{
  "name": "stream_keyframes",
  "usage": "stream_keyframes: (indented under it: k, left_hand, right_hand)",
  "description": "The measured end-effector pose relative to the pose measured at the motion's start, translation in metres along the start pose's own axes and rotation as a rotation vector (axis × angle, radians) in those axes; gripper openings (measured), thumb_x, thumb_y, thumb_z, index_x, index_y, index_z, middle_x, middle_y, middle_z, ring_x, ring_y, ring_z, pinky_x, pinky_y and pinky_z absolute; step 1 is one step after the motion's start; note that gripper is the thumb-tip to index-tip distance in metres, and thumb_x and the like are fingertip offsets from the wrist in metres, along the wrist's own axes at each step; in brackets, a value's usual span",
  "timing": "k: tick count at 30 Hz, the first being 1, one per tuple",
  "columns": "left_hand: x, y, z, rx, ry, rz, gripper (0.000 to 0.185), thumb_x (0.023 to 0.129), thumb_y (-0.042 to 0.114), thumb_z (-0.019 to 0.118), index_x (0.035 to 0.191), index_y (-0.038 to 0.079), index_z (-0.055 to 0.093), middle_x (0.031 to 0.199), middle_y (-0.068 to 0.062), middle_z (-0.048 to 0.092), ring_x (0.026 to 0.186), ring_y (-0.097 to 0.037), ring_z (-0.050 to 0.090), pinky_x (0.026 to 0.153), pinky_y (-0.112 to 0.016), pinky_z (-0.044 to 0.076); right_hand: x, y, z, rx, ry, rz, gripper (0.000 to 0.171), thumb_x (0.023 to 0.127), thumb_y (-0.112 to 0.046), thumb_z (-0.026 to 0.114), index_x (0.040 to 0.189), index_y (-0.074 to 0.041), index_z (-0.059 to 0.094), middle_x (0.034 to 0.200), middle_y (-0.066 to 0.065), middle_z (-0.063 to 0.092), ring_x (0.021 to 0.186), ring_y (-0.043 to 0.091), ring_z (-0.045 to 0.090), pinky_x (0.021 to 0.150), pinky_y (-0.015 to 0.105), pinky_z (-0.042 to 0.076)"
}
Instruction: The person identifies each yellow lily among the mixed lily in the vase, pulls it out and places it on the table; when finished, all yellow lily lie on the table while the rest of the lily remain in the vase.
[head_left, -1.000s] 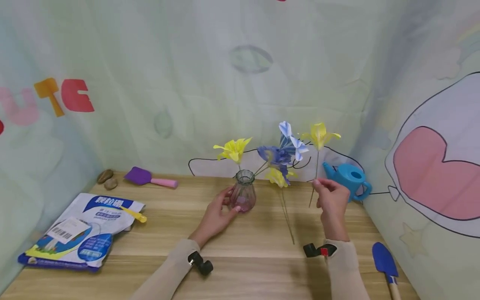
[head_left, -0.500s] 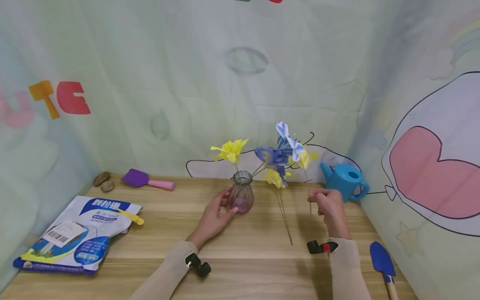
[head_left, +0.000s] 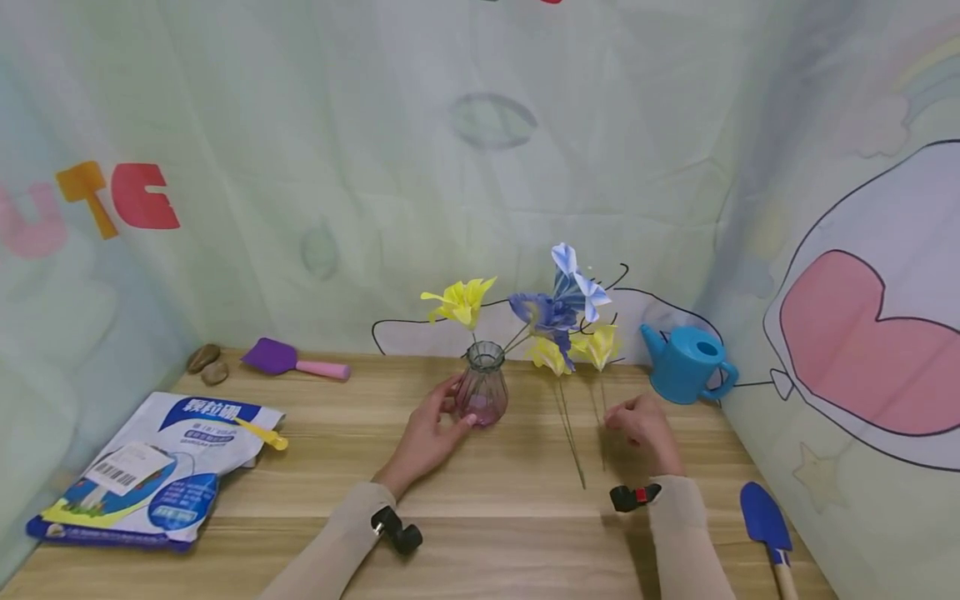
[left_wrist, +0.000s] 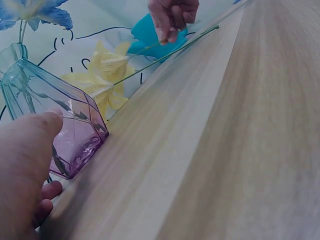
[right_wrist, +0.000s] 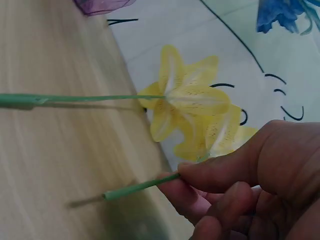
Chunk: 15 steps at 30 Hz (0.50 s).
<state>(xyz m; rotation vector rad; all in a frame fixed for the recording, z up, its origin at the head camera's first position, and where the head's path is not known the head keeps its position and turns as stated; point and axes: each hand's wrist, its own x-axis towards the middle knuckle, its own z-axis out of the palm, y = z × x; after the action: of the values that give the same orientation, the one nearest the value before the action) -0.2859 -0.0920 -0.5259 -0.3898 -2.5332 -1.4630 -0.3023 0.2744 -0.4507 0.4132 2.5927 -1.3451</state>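
My left hand (head_left: pixel 422 443) grips the lower body of a ribbed glass vase (head_left: pixel 482 392), green at the neck and pink at the base. It stands upright, holding a yellow flower (head_left: pixel 460 303) and blue flowers (head_left: pixel 553 315) that lean right. In the right wrist view, my right hand (right_wrist: pixel 235 185) pinches a green stem (right_wrist: pixel 140 188) between thumb and index finger. The head view shows its yellow bloom (head_left: pixel 598 345) low against the back wall, right of the vase. Beside it, another yellow flower (head_left: pixel 550 357) lies on the table, its stem pointing toward me.
A blue watering can (head_left: pixel 686 364) stands behind my right hand. The blue trowel (head_left: pixel 767 514) lies at the right edge. On the left are a white-and-blue bag (head_left: pixel 157 467) with a yellow clip (head_left: pixel 262 433), a purple scoop (head_left: pixel 276 356) and two stones (head_left: pixel 213 372).
My right hand has lowered the yellow flower from upright in the air to beside the other yellow flower, moving slightly left and toward me. The left hand stays on the vase.
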Motion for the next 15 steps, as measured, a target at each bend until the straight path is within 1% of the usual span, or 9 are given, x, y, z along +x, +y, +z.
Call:
stream_keyframes:
  k: [2,4,9,15]
  left_hand:
    - [0.0,-0.001,0.0,0.004,0.002,0.003,0.075,0.101,0.036,0.075,0.165,0.015,0.041,0.152,-0.017,0.061,0.127,-0.035,0.068,0.109,-0.06,0.056]
    - [0.0,-0.002,0.001,0.01,0.003,0.002,0.075,0.101,0.036,0.075,0.165,0.015,0.041,0.152,-0.017,0.061,0.127,-0.035,0.068,0.109,-0.06,0.056]
    - [0.001,-0.003,0.001,0.015,0.001,-0.003,0.076,0.101,0.036,0.076,0.165,0.014,0.041,0.15,-0.018,0.062,0.127,-0.035,0.068,0.109,-0.059,0.056]
    - [0.001,-0.002,0.0,0.014,-0.003,0.008,0.076,0.102,0.037,0.075,0.165,0.014,0.04,0.155,-0.016,0.059,0.128,-0.035,0.068,0.109,-0.057,0.056]
  right_hand:
    - [0.003,0.003,0.004,-0.012,-0.013,-0.015,0.02,0.09,-0.006,0.072,0.104,0.007,0.076,0.071,-0.001,0.06,0.056,0.012,0.046,0.055,0.026,0.042]
    - [0.005,0.004,0.007,-0.024,-0.02,-0.02,0.019,0.088,-0.006,0.074,0.102,0.007,0.077,0.067,0.0,0.059,0.054,0.011,0.048,0.054,0.025,0.044]
    - [0.005,0.005,0.012,-0.061,-0.047,-0.002,0.016,0.092,-0.009,0.076,0.1,0.005,0.078,0.075,0.003,0.064,0.06,0.014,0.053,0.056,0.025,0.046]
    - [0.003,0.005,0.012,-0.097,-0.064,-0.008,0.015,0.095,-0.011,0.075,0.099,0.004,0.078,0.077,0.004,0.068,0.065,0.015,0.056,0.058,0.025,0.048]
